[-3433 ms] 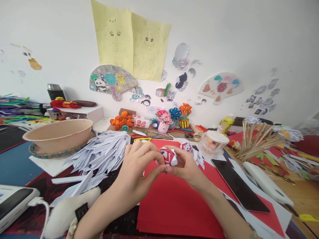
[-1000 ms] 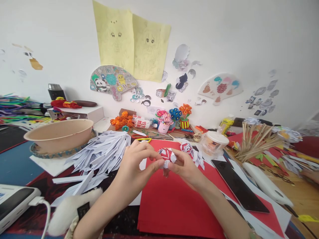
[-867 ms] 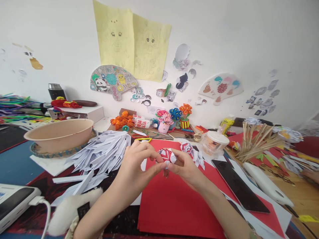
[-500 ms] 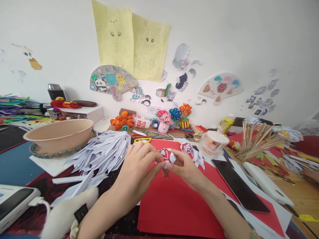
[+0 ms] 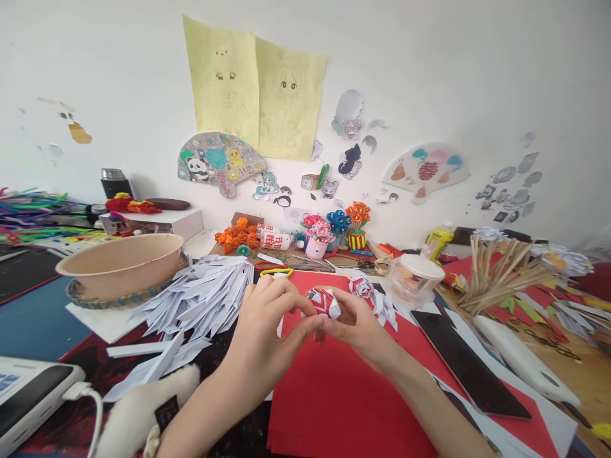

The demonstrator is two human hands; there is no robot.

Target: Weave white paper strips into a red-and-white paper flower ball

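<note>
Steadying a small, round, red-and-white folded-paper rosette (image 5: 323, 303) from my remote seat, I have the left hand (image 5: 267, 318) pinching its lower edge between thumb and forefinger, while the right hand (image 5: 359, 324) grasps its right side with curled fingers. I see the rosette held over flat, bright red paper (image 5: 348, 407), with a heap of folded white paper strips (image 5: 205, 296) to the left and a black, flat, rectangular device (image 5: 465, 359) to the right.

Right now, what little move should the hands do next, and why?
Maybe gently press the red-and-white paper flower at its lower edge, because the left hand touches that spot and the right hand supports its right side.
</note>
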